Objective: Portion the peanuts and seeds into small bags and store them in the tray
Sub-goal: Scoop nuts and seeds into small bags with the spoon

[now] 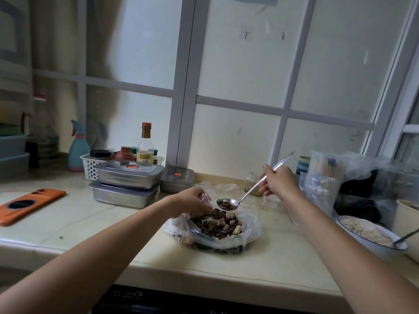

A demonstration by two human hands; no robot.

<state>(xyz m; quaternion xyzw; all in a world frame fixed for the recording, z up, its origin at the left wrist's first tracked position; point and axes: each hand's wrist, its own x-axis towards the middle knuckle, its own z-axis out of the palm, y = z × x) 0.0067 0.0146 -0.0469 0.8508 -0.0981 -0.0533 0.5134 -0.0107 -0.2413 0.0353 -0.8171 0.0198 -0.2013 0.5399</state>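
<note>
Pale cream kitchen counter (90,223) under a big gridded window. A large clear plastic bag of peanuts and striped seeds (217,225) sits near the middle of the front edge. The left hand (192,201) has its grip pinched on a small clear bag (206,197) at the big bag's far rim. The right hand (277,181) has its grip around a long metal spoon (227,204), loaded and just over the pile. Stacked lidded steel trays (127,184) sit back left.
</note>
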